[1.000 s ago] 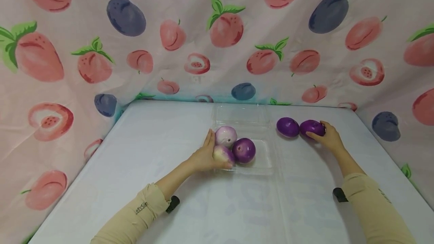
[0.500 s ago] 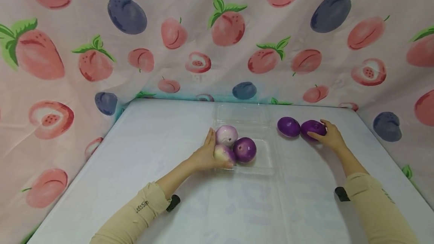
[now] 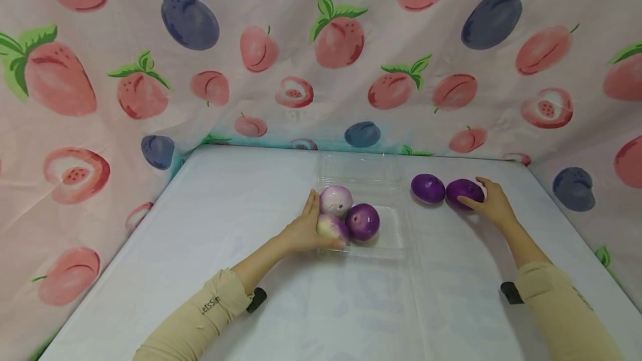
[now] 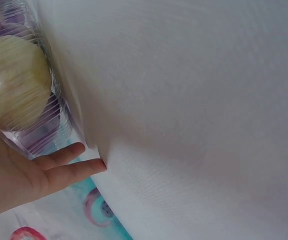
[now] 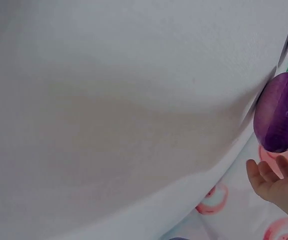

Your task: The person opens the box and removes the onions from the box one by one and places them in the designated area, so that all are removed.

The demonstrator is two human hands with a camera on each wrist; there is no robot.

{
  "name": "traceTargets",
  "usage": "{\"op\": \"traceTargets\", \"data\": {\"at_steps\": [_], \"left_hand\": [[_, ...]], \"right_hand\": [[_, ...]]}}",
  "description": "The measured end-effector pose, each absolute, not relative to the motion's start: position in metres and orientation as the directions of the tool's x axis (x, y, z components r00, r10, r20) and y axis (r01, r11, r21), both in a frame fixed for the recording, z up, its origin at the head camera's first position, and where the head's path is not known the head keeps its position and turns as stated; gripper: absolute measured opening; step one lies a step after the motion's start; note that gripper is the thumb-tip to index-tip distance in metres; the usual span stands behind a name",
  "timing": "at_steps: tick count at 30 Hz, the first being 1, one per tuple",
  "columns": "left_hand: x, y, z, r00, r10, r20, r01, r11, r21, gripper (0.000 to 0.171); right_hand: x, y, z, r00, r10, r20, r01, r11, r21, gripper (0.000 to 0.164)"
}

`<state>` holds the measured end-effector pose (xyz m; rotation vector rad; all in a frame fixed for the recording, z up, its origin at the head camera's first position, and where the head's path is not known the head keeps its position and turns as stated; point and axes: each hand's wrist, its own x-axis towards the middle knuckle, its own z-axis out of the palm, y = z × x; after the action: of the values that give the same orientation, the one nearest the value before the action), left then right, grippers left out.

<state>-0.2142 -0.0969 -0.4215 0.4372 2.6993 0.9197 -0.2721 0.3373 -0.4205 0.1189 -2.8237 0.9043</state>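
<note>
In the head view, a clear plastic clamshell box (image 3: pixel 391 233) lies with its lid (image 3: pixel 358 167) laid back. It holds three purple onions, one paler onion (image 3: pixel 335 200) behind, a whitish-purple onion (image 3: pixel 332 228) in front, a dark onion (image 3: pixel 362 222) beside them. My left hand (image 3: pixel 301 233) rests on the box's left side, fingers straight along it, thumb at the front corner. My right hand (image 3: pixel 494 202) is at the rightmost onion (image 3: pixel 465 193), thumb overlapping its front. In the right wrist view, loosely bent fingers (image 5: pixel 254 172) stand just short of this onion (image 5: pixel 279 115).
Another purple onion (image 3: pixel 427 189) sits against the rightmost one, to the right of the box. Everything is on a white-covered table (image 3: pixel 241 183). A fruit-patterned cloth (image 3: pixel 291 32) hangs behind and along both sides.
My right hand has shifted slightly to the right at the rightmost onion. The onions and my left hand stay in place; the head view has moved a little.
</note>
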Motion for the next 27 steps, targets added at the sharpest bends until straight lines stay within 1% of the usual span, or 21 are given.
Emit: {"op": "traceTargets", "data": {"at_steps": [9, 18, 27], "left_hand": [[-0.213, -0.098, -0.419, -0.916, 0.370, -0.152, 0.203, 0.757, 0.621, 0.133], [-0.215, -0.097, -0.421, -0.916, 0.370, -0.154, 0.203, 0.760, 0.618, 0.133], [-0.215, -0.098, -0.422, -0.918, 0.364, -0.157, 0.196, 0.760, 0.620, 0.133]], "right_hand": [[-0.266, 0.330, -0.413, -0.959, -0.032, 0.281, -0.188, 0.813, -0.551, 0.069], [-0.257, 0.305, -0.406, -0.912, -0.028, 0.410, -0.275, 0.782, -0.560, 0.053], [-0.246, 0.272, -0.398, -0.860, -0.103, 0.499, -0.400, 0.745, -0.534, 0.048]]}}
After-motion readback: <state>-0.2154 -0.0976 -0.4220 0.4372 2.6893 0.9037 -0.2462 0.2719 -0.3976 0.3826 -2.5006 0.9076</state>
